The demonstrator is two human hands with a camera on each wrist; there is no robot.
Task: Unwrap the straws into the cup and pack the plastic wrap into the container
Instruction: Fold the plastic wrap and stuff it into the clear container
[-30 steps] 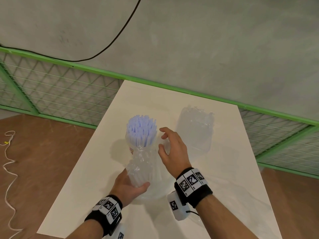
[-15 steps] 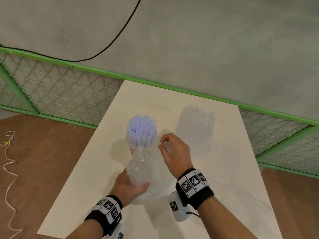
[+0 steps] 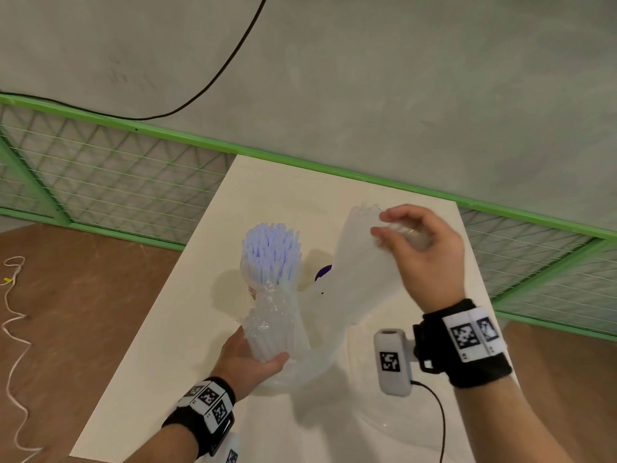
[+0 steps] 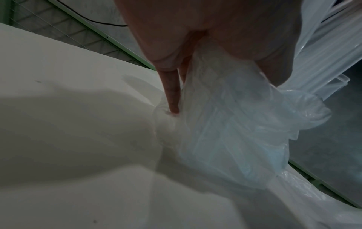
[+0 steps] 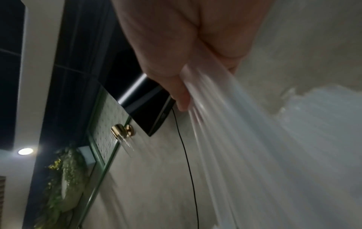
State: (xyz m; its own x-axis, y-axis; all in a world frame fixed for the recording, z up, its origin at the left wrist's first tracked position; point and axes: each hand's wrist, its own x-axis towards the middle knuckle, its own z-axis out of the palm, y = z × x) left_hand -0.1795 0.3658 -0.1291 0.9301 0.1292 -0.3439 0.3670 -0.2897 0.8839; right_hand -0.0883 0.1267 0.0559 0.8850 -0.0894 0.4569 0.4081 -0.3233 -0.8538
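Note:
A bundle of pale blue-white straws [image 3: 270,252] stands upright on the white table [image 3: 160,369], its lower half sheathed in bunched clear plastic wrap [image 3: 273,322]. My left hand [image 3: 257,359] grips the bundle's base through that wrap; the left wrist view shows the left hand [image 4: 225,86] round the crumpled wrap [image 4: 235,131], with straws [image 4: 323,54] beyond it. My right hand [image 3: 404,235] is raised at the right and pinches a long stretched sheet of the wrap [image 3: 360,282]. The right wrist view blurs the pinched wrap [image 5: 245,147]. I cannot tell the clear container or a cup apart from the film.
A small purple patch [image 3: 324,273] shows behind the stretched sheet. A green mesh fence [image 3: 100,188] runs along the table's far side, before a grey wall with a black cable [image 3: 217,75]. White cord [image 3: 13,329] lies on the brown floor to the left.
My right hand closed its fingers on the wrap beside the bundle, then rose up and to the right, drawing a long sheet out. The left hand kept its hold.

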